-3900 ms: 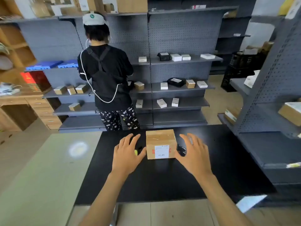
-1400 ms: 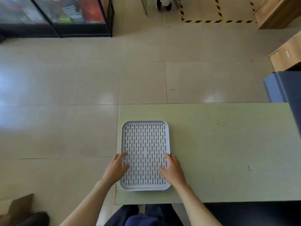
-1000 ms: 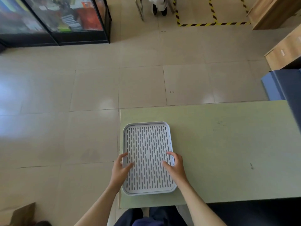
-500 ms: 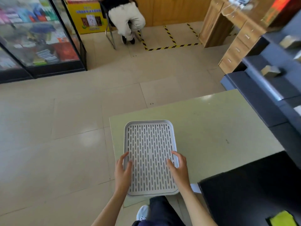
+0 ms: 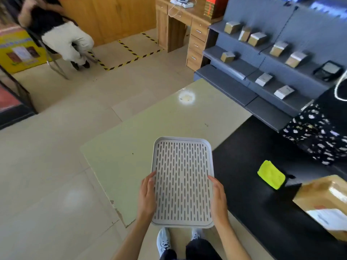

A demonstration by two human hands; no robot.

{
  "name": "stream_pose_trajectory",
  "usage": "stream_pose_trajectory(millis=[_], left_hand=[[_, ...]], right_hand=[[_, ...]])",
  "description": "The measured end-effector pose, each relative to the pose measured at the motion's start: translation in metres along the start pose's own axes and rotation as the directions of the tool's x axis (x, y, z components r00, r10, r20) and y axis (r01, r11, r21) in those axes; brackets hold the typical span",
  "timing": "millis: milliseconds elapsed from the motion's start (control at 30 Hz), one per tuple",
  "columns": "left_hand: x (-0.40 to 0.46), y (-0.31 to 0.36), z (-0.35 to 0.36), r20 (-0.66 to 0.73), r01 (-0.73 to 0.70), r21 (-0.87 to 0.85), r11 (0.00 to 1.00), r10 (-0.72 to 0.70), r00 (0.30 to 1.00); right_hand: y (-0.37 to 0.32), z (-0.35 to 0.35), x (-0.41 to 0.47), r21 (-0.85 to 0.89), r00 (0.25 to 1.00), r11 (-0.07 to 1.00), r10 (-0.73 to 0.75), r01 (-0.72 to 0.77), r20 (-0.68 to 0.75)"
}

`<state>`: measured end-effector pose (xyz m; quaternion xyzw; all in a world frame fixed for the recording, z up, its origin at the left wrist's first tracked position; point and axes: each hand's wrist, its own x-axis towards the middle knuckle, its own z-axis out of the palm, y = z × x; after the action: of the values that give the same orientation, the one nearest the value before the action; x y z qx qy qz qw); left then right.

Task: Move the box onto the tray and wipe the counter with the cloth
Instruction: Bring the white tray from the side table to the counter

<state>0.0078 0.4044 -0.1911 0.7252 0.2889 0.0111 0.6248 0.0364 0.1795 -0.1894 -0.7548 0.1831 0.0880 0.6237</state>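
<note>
I hold a grey slotted tray [image 5: 182, 166] in the air over the corner of the pale green table [image 5: 150, 132]. My left hand [image 5: 147, 197] grips its left edge and my right hand [image 5: 217, 199] grips its right edge. The cardboard box [image 5: 324, 199] with a white label sits on the black counter [image 5: 262, 212] at the far right, partly cut off by the frame. A yellow-green cloth [image 5: 271, 174] lies folded on the black counter, left of the box.
Grey shelves [image 5: 262, 59] with small boxes run behind the counter. A person in patterned trousers [image 5: 317, 136] stands at the counter's far side. Another person sits on a chair [image 5: 62, 40] at the back left. A wooden desk [image 5: 184, 25] stands behind.
I lifted the tray off the green table and turned right with it. The black counter, the cloth and the box have come into view.
</note>
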Motion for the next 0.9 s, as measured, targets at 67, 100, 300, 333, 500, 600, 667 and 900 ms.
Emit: stream_pose_trajectory(millis=[67, 100, 300, 333, 500, 600, 667, 900], left_hand=[[-0.013, 0.007, 0.023, 0.056, -0.046, 0.024, 0.999, 0.044, 0.997], [-0.02, 0.011, 0.036, 0.091, -0.065, 0.033, 0.997, 0.062, 0.994], [-0.081, 0.021, 0.126, 0.274, -0.173, 0.095, 0.98, 0.141, 0.951], [-0.091, 0.02, 0.139, 0.293, -0.177, 0.097, 0.979, 0.142, 0.946], [-0.168, 0.014, 0.217, 0.378, -0.218, 0.112, 0.97, 0.162, 0.912], [-0.213, 0.016, 0.265, 0.454, -0.256, 0.103, 0.961, 0.184, 0.872], [-0.241, 0.018, 0.294, 0.502, -0.295, 0.117, 0.948, 0.199, 0.842], [-0.315, 0.038, 0.377, 0.648, -0.362, 0.099, 0.927, 0.216, 0.73]], right_hand=[[0.003, -0.031, -0.011, 0.065, 0.997, 0.998, 0.003, 0.002, -0.083], [0.005, -0.047, -0.016, 0.086, 0.992, 0.996, 0.011, 0.0, -0.127], [0.039, -0.156, -0.052, 0.142, 0.948, 0.99, 0.029, 0.017, -0.317], [0.044, -0.172, -0.058, 0.147, 0.943, 0.989, 0.03, 0.02, -0.331], [0.071, -0.277, -0.102, 0.22, 0.907, 0.975, 0.061, 0.035, -0.416], [0.086, -0.339, -0.128, 0.233, 0.868, 0.97, 0.063, 0.063, -0.493], [0.097, -0.374, -0.145, 0.236, 0.84, 0.969, 0.074, 0.066, -0.538], [0.13, -0.462, -0.188, 0.341, 0.733, 0.935, 0.168, 0.092, -0.659]])
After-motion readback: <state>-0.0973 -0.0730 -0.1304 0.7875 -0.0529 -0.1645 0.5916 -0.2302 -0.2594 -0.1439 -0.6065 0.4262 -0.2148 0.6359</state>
